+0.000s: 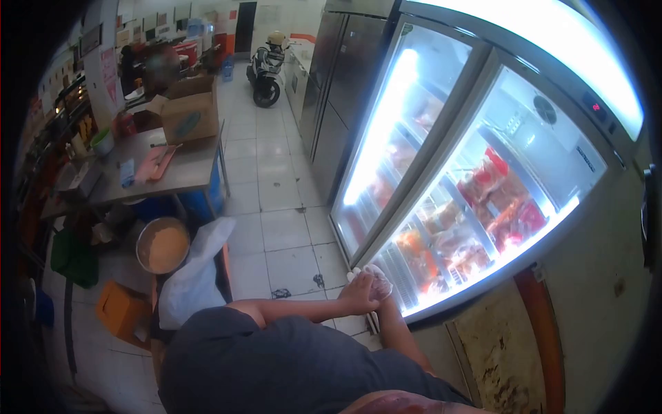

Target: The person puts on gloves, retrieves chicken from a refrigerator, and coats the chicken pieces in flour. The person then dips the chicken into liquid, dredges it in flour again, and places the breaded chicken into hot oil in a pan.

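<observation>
My left hand (356, 294) reaches in from the left and is closed on a crumpled piece of thin whitish plastic (381, 276). My right hand (380, 291) is pressed against it, largely covered by that plastic and by my left fingers. Whether the plastic is a glove or a small bag is hard to make out. Both hands are close together in front of my body, near the lower corner of a lit glass-door fridge (441, 131). Its doors are shut, with packs of meat (500, 196) on the shelves behind the glass.
A steel table (186, 165) on the left bears a cardboard box (189, 114) and a pink board (155, 163). Nearer are a round metal pot (143, 257), a white plastic sack (196, 276) and an orange bin (124, 308). A motorbike (266, 72) stands down the tiled aisle.
</observation>
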`<state>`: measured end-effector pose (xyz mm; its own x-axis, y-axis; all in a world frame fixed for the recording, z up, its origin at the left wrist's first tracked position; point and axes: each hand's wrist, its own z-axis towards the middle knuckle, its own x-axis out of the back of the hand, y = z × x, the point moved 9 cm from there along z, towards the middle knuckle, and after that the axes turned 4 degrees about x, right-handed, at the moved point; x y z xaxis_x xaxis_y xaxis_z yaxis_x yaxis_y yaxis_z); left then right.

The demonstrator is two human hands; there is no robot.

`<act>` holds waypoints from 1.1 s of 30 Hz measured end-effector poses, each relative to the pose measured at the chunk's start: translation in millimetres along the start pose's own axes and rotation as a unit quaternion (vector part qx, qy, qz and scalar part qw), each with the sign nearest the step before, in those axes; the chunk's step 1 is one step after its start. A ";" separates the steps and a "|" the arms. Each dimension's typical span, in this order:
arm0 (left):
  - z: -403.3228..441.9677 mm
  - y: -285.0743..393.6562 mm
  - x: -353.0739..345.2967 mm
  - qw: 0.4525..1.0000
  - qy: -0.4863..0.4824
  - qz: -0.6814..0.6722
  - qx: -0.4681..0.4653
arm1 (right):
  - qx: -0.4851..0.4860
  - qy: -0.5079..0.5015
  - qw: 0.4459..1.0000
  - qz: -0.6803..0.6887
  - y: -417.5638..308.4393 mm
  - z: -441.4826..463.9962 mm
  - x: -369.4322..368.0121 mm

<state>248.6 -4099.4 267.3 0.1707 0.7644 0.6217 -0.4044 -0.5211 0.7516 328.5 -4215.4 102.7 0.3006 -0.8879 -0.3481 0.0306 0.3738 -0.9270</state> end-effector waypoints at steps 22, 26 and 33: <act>124.9 -99.8 28.2 0.990 -0.081 -0.055 0.101 | -0.278 0.203 0.897 0.276 11.2 138.4 -30.9; 138.1 -152.6 2.5 0.986 -0.119 -0.003 0.119 | -0.301 0.171 0.921 0.180 17.0 146.5 -32.7; 134.2 -179.4 32.3 0.981 -0.075 0.048 0.173 | -0.236 0.074 0.929 0.274 69.3 159.9 -47.3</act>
<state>447.3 -4032.2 182.1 0.2883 0.6538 0.6996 -0.1010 -0.7058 0.7011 468.8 -4104.7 77.2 0.0119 -0.6392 -0.7690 -0.5196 0.6531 -0.5509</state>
